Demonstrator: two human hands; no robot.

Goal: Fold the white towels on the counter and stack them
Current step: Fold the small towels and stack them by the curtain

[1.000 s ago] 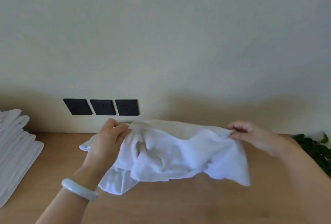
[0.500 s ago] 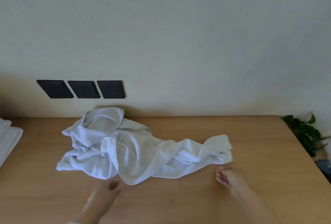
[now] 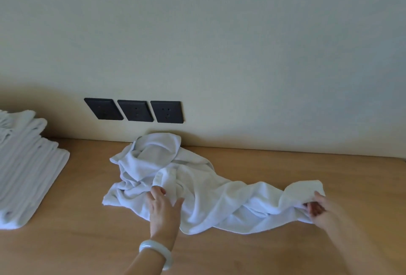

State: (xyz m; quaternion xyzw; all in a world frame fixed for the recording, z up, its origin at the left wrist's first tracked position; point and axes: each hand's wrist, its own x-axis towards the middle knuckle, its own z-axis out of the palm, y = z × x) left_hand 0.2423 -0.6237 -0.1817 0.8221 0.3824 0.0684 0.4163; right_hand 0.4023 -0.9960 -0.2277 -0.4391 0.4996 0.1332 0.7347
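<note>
Now the towel [image 3: 219, 200] lies long from left to right; my right hand [image 3: 325, 212] pinches its right end, my left hand [image 3: 163, 207] rests spread on the bunched left part.

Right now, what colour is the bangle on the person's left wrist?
The smooth rounded bangle is pale milky white, head view.

I am facing a plain pale wall [image 3: 241, 43]. Three black wall plates [image 3: 135, 110] are sitting low on it in a row, side by side, just above the back edge of the wooden counter [image 3: 285, 164]; the right one is showing socket holes. A pale bangle [image 3: 157, 252] is circling my left wrist.
</note>
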